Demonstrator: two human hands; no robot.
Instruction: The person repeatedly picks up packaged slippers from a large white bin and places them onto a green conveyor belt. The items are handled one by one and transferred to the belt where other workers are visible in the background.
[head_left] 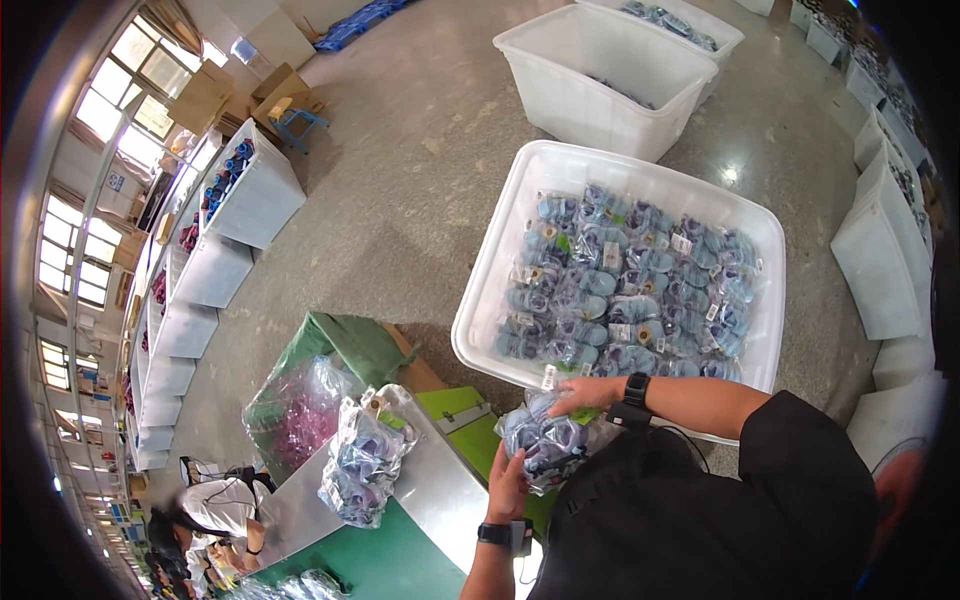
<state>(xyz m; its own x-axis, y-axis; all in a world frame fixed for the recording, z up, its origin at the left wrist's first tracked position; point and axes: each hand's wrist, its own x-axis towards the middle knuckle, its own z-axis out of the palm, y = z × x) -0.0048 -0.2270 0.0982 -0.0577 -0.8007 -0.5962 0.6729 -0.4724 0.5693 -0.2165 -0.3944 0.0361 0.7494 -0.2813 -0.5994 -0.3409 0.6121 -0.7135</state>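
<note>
Close in front of my body, both hands hold a bundle of bagged shoes (545, 437), small blue and purple pairs in clear plastic. My left hand (507, 487) grips the bundle from its near left side, thumb on the plastic. My right hand (588, 394) lies over its top right with fingers curled onto the bags. Just beyond them stands a large white tub (468, 325) filled with rows of similar bagged shoes (630, 280), some bearing white tags. To the left, a heap of bagged shoes (365, 460) rests on a metal-topped table (455, 515).
A green-lined container (340, 345) with pink contents in plastic adjoins the table. A green conveyor-like surface (400, 560) lies nearer. More white tubs (600, 85) stand ahead, with rows along both sides. A co-worker (225, 505) bends at the lower left.
</note>
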